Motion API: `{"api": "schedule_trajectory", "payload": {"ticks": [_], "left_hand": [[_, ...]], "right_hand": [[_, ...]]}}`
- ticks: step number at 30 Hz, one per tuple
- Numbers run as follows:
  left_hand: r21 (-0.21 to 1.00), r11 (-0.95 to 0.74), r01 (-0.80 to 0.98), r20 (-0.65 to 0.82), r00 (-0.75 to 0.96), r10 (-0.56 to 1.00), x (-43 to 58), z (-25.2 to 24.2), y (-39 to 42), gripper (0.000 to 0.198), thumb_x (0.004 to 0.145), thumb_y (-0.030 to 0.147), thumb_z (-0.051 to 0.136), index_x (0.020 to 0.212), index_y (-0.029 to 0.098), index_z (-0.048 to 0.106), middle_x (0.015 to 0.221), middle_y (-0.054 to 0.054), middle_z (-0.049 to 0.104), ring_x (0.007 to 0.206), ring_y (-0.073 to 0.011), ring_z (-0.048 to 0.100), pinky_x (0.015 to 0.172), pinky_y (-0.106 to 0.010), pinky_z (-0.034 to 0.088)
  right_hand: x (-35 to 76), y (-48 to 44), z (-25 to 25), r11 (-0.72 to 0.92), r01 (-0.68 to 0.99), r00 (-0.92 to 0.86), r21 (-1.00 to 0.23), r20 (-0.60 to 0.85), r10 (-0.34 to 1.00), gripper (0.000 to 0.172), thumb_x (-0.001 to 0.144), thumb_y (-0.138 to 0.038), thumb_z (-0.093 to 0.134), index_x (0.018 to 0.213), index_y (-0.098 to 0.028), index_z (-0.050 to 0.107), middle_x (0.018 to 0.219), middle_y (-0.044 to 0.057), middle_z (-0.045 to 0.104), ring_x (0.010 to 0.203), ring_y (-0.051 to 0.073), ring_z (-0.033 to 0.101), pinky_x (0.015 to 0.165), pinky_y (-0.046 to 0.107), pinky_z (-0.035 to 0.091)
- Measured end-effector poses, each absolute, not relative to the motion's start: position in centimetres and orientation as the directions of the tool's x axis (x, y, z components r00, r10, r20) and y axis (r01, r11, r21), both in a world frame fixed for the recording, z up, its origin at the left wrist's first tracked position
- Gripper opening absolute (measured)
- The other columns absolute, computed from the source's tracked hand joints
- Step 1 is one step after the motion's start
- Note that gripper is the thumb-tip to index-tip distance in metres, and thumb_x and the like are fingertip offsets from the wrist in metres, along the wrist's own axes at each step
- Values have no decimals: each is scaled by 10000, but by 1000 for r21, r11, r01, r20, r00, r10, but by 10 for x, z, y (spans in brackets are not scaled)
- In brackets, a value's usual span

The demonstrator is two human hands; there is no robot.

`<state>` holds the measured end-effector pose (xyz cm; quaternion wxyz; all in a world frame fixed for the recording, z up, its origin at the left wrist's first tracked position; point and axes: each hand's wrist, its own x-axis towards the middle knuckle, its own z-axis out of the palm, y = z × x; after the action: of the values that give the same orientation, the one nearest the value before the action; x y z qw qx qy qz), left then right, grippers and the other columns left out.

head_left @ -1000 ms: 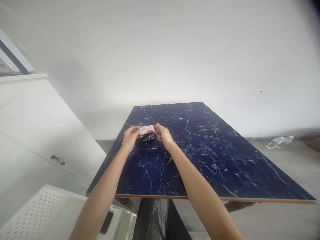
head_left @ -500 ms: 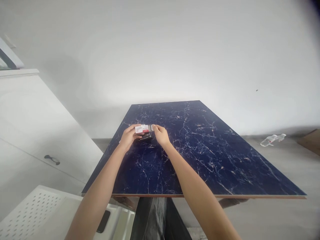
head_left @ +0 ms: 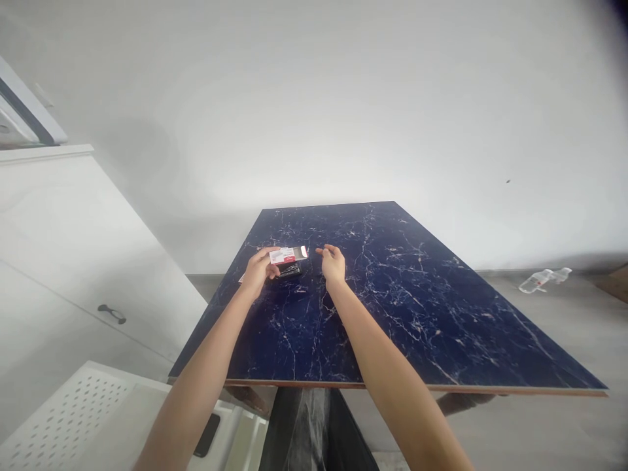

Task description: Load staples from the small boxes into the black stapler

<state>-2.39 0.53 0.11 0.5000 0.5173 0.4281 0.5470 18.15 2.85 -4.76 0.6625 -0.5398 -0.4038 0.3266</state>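
My left hand (head_left: 261,268) is closed around a small white and red cardboard box (head_left: 283,256), held low over the table. The box's right end stands open, with a flap sticking out toward my other hand. Just below the box lies a shiny black object (head_left: 290,269), partly hidden by the box and fingers; its kind is unclear. To the right, a short gap from the flap, my right hand (head_left: 333,263) has its fingers loosely bent and apart, with nothing visible in them. Both hands are over the dark blue marble-patterned table (head_left: 402,307).
A white cabinet (head_left: 73,248) with a dark handle stands on the left. Below it is a white perforated surface (head_left: 69,405), near a black phone-like object (head_left: 208,435). Clear plastic bottles (head_left: 537,281) lie on the floor at right, near a cardboard box (head_left: 613,282).
My right hand has let go of the box's right end and moved a little to the right. The flap there now shows open. My left hand keeps hold of the box. The view has shifted slightly.
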Motion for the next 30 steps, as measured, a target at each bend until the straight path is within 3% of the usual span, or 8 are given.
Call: {"api": "schedule_trajectory", "payload": {"ticks": [3, 8, 12, 16, 22, 30], "left_hand": [[975, -135, -176, 146, 52, 988, -22, -1, 5, 350, 757, 241, 668, 1095, 159, 704, 722, -36, 710, 410, -83, 536, 376, -189, 321], [917, -31, -398, 61, 65, 996, -24, -6, 11, 365, 683, 173, 675, 1048, 160, 694, 847, -59, 739, 451, -75, 547, 389, -184, 340], [974, -174, -144, 170, -39, 985, -26, -6, 11, 289, 749, 230, 624, 1010, 143, 710, 704, -47, 709, 464, -124, 595, 395, -200, 387], [940, -335, 59, 339, -71, 938, -24, -5, 7, 270, 819, 267, 585, 1029, 168, 724, 660, -23, 684, 503, -150, 635, 446, -222, 461], [954, -300, 10, 300, -51, 953, -18, -6, 5, 217, 810, 282, 632, 968, 178, 738, 630, -16, 667, 498, -164, 632, 460, -242, 476], [963, -256, -88, 248, -97, 964, -18, -3, 5, 256, 774, 291, 636, 980, 162, 717, 743, -45, 719, 521, -156, 640, 483, -249, 496]], "right_hand": [[181, 22, -38, 178, -28, 508, -984, 140, 850, 338, 843, -434, 537, 1037, -198, 681, 1006, 81, 760, 848, 192, 674, 800, 310, 519], [176, 18, -31, 213, -144, 477, -966, 121, 871, 392, 791, -487, 640, 1024, -185, 729, 921, 48, 697, 767, 169, 671, 746, 300, 556], [170, 15, -24, 242, -234, 435, -942, 121, 892, 414, 762, -501, 679, 1012, -172, 715, 862, 36, 672, 747, 164, 651, 667, 281, 573], [165, 9, -16, 266, -229, 374, -936, 167, 912, 407, 766, -491, 703, 1021, -174, 685, 859, 47, 710, 705, 169, 661, 671, 300, 579], [161, -2, -7, 319, -78, 341, -944, 276, 899, 316, 808, -464, 685, 972, -195, 701, 916, 69, 754, 808, 196, 710, 772, 320, 568], [161, -9, -2, 398, 55, 325, -916, 393, 860, 238, 837, -420, 665, 932, -208, 713, 945, 67, 756, 863, 207, 700, 827, 330, 548]]}}
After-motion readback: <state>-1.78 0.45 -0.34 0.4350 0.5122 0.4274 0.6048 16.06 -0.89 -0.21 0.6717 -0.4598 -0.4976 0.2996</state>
